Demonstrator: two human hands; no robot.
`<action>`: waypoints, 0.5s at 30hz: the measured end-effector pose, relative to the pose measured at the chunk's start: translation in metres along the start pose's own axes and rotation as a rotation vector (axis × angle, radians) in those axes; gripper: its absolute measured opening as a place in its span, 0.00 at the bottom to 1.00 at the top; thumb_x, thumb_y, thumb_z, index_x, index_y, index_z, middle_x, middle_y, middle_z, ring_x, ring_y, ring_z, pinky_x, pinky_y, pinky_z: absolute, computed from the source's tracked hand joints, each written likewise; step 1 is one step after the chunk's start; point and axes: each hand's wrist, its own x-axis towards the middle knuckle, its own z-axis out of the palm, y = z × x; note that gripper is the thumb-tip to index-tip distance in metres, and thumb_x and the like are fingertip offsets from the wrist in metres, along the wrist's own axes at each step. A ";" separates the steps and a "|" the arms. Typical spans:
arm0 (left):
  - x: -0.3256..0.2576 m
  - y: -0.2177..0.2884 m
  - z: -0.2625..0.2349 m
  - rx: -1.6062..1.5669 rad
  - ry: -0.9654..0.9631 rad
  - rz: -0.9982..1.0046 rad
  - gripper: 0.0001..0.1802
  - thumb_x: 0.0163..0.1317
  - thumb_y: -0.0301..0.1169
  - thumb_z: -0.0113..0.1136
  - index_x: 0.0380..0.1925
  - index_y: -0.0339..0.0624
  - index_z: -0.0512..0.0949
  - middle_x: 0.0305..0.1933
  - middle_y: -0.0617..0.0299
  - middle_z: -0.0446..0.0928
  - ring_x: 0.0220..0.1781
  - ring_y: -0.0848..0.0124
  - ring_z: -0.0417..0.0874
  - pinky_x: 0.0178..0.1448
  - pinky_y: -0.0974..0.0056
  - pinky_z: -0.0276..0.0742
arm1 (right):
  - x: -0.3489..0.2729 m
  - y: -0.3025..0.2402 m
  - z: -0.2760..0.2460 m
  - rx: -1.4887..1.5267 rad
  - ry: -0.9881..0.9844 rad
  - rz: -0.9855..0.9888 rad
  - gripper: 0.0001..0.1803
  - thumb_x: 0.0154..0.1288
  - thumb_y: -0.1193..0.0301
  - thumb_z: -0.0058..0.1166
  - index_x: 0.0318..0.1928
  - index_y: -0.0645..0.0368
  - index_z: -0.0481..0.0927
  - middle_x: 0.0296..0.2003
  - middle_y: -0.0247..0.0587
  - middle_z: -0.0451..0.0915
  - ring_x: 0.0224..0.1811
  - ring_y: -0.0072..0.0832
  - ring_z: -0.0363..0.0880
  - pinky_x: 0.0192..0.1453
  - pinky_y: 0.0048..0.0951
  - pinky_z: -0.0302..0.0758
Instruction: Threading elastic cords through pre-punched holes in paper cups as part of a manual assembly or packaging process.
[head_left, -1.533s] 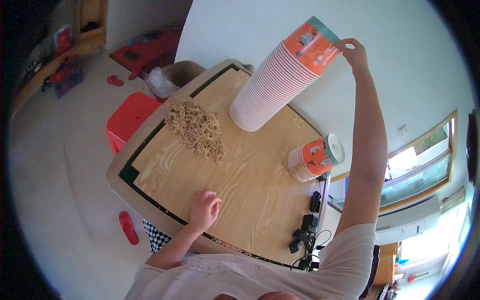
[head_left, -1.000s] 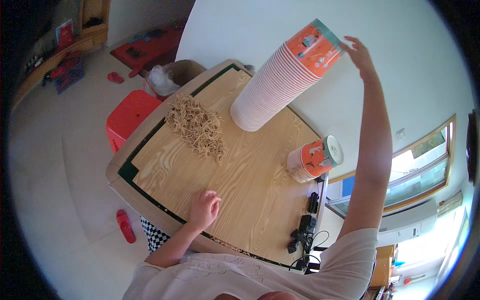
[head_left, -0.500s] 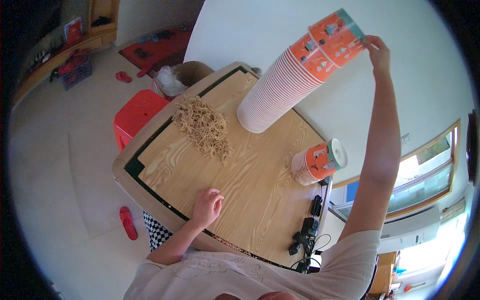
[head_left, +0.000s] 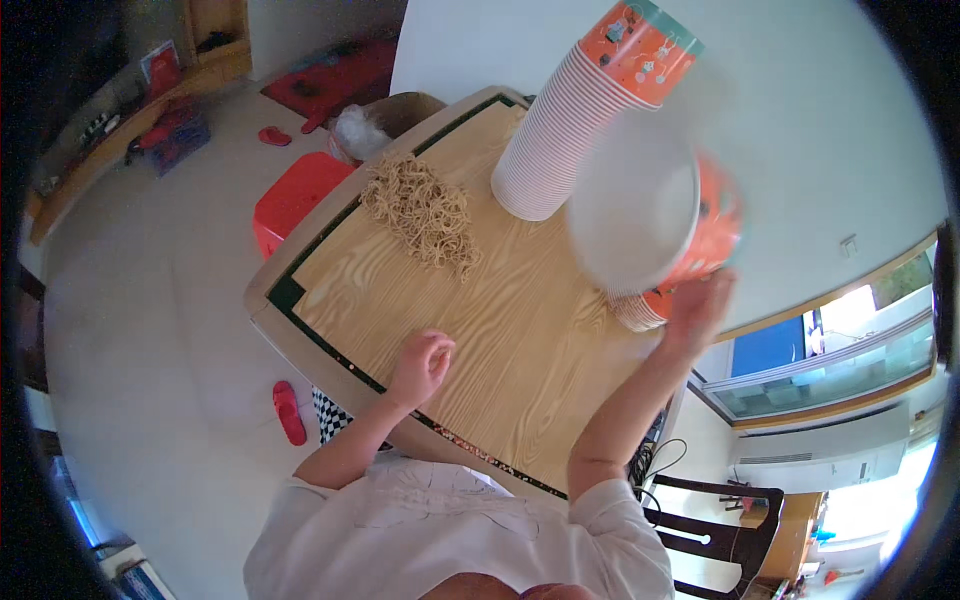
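My right hand (head_left: pixel 697 312) holds an orange paper bowl (head_left: pixel 652 212) up in the air, its white inside turned toward me and blurred by motion. Behind it a tall stack of orange-and-white bowls (head_left: pixel 582 115) leans on the wooden table (head_left: pixel 520 330). A shorter stack (head_left: pixel 640 311) sits partly hidden under the held bowl. My left hand (head_left: pixel 421 365) rests on the table near its front edge, fingers loosely curled and holding nothing. A heap of dry noodles (head_left: pixel 420 212) lies toward the far left of the table.
A red plastic stool (head_left: pixel 295 203) and a cardboard box with a plastic bag (head_left: pixel 382 121) stand beyond the table's left side. A red slipper (head_left: pixel 289 412) lies on the floor. A dark chair (head_left: pixel 710 525) and cables (head_left: pixel 652 458) are at my right.
My right hand took the top bowl off the tall stack and brought it down toward me. The left hand stayed on the table.
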 end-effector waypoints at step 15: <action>0.030 0.047 -0.034 -0.568 -0.065 -0.639 0.16 0.59 0.33 0.57 0.45 0.37 0.74 0.35 0.63 0.75 0.31 0.79 0.75 0.34 0.71 0.72 | -0.204 0.140 -0.019 -0.473 0.101 0.555 0.08 0.64 0.70 0.48 0.41 0.59 0.73 0.35 0.33 0.77 0.36 0.22 0.74 0.41 0.24 0.72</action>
